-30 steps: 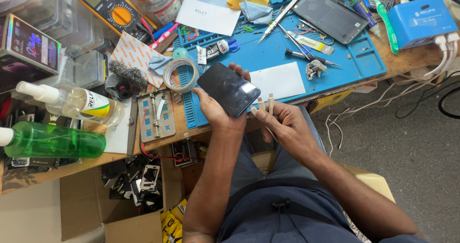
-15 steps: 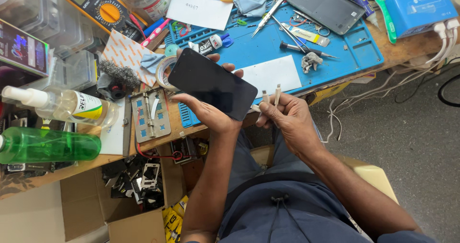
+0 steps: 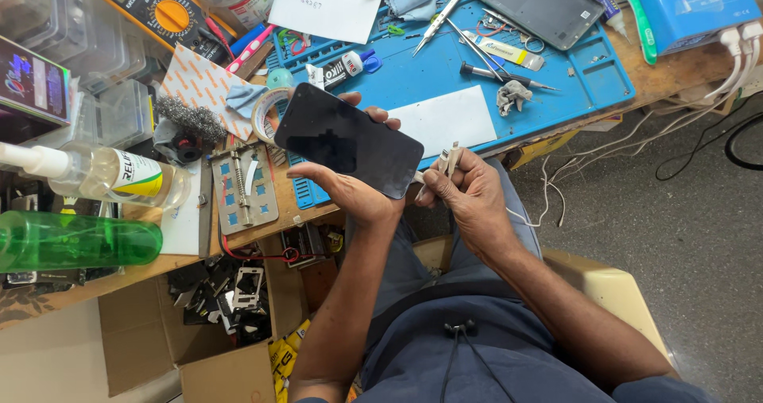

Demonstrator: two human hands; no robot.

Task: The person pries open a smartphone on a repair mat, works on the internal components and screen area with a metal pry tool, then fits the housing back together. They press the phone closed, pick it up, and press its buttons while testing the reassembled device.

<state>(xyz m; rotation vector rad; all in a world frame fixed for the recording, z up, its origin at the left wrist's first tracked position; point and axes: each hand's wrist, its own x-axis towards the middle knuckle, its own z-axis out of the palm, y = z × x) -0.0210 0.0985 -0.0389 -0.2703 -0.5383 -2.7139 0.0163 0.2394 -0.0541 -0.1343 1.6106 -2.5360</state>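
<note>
Fingers of the left hand (image 3: 350, 192) clasp a black glass-fronted phone (image 3: 347, 139) mid-frame above the cluttered blue silicone work mat (image 3: 445, 77), while the right hand (image 3: 473, 200) pinches pale tweezers (image 3: 447, 164) touching its lower-right edge.

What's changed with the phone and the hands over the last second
The left hand has lifted the dark phone up off the lap, so it now sits higher over the edge of the blue mat, screen facing the camera. The right hand has kept its grip on the tweezers, close to the phone's lower corner. The tools on the mat and the green bottle look unmoved.
</note>
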